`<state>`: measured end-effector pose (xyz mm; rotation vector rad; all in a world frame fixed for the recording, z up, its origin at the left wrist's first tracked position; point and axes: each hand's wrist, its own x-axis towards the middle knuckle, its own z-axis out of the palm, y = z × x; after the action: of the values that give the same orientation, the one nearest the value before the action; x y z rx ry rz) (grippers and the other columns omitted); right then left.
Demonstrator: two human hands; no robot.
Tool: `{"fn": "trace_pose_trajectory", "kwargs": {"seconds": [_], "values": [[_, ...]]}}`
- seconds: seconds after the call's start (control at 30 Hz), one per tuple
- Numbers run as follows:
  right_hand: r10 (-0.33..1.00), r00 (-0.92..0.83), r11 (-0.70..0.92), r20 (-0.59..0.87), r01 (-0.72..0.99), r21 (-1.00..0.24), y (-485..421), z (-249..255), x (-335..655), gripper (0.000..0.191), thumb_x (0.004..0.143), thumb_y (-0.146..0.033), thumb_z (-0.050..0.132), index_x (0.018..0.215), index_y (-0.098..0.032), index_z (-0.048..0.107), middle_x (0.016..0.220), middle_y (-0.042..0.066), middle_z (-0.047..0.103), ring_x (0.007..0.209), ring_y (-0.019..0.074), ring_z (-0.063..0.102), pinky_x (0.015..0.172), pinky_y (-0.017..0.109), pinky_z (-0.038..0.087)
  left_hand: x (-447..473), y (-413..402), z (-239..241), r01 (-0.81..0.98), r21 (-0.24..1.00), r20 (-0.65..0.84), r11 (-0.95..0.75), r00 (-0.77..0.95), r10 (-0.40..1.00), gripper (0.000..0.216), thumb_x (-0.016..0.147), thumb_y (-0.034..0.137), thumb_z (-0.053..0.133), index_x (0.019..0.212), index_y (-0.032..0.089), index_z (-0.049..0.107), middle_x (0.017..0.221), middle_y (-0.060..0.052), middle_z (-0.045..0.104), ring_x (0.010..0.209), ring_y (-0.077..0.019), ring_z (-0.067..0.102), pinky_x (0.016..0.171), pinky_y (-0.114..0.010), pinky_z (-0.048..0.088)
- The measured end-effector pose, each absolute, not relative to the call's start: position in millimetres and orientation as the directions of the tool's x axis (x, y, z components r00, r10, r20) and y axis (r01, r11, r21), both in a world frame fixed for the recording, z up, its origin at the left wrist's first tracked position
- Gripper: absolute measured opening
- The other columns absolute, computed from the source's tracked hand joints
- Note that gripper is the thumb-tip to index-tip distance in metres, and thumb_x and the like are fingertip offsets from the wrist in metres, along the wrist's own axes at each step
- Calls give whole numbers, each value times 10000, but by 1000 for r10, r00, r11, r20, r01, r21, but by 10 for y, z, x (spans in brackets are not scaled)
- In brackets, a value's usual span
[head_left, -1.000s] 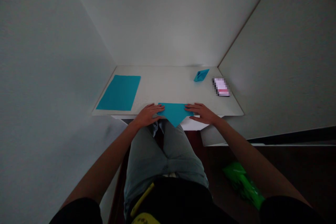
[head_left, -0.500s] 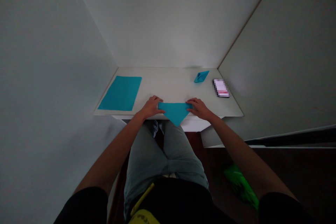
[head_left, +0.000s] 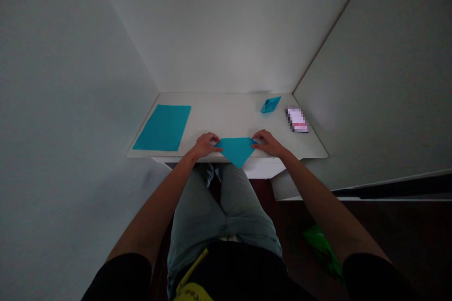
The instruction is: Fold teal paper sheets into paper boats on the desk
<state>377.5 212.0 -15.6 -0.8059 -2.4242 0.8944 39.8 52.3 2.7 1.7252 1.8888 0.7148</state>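
Note:
A blue paper folded into a triangle (head_left: 236, 149) lies at the front edge of the white table (head_left: 229, 117), its point hanging over the edge toward me. My left hand (head_left: 205, 144) is at the triangle's left corner, fingers curled and pinching the paper. My right hand (head_left: 267, 142) is at the right corner, fingers likewise pinched on it.
A flat blue sheet (head_left: 163, 127) lies at the table's left. A small folded blue paper figure (head_left: 270, 104) sits at the back right, with a blurred card-like object (head_left: 297, 119) beside it. White walls close in on three sides. A green object (head_left: 323, 249) lies on the dark floor.
Both hands have drawn in from lying flat on the paper to pinching its two upper corners. The view has shifted slightly.

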Motion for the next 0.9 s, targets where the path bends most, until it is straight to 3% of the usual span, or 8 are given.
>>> {"fn": "trace_pose_trajectory", "kwargs": {"seconds": [0.13,0.27,0.47,0.6,0.77,0.9], "values": [[654,-736,576,175,333,-747,2088,-168,3765,420,863,-485,797,1198,-244,725,1119,87,744,980,263,662,909,447,573,404,550,1,736,670,-28,98,-106,994,639,674,477,960,1234,257,746,1154,-65,767,1057,-269,694,949,-403,543],[702,-677,581,221,364,-728,2067,-206,3738,475,856,-481,796,1253,-232,720,1086,91,719,851,230,639,808,424,587,422,575,20,799,596,-13,82,-93,996,668,657,529,959,1240,273,757,1204,-91,738,1116,-319,679,990,-465,537],[753,-620,552,220,414,-724,2041,-218,3695,328,906,-547,726,1006,-235,723,958,72,704,796,219,628,774,409,578,468,548,49,826,551,-19,116,-127,992,640,642,562,969,1176,270,769,1247,-115,699,1202,-377,645,1032,-518,526],[795,-573,428,198,299,-853,2048,-193,3700,357,925,-606,667,981,-255,641,903,31,689,763,203,613,746,381,565,485,539,51,830,543,-26,127,-135,990,661,650,559,969,1207,270,761,1276,-121,685,1228,-382,631,1046,-523,518],[815,-542,353,205,184,-917,1990,-205,3747,389,912,-629,675,990,-267,556,904,4,634,701,175,611,682,358,565,521,517,65,846,515,-53,141,-132,990,648,698,575,937,1256,297,761,1301,-114,675,1264,-386,611,1068,-534,499],[803,-567,294,181,114,-949,1915,-223,3801,411,902,-621,704,1035,-268,540,993,24,682,770,189,700,774,396,615,548,495,75,851,505,-37,144,-146,989,618,703,571,934,1241,314,771,1314,-107,669,1289,-392,594,1069,-527,498]]}}
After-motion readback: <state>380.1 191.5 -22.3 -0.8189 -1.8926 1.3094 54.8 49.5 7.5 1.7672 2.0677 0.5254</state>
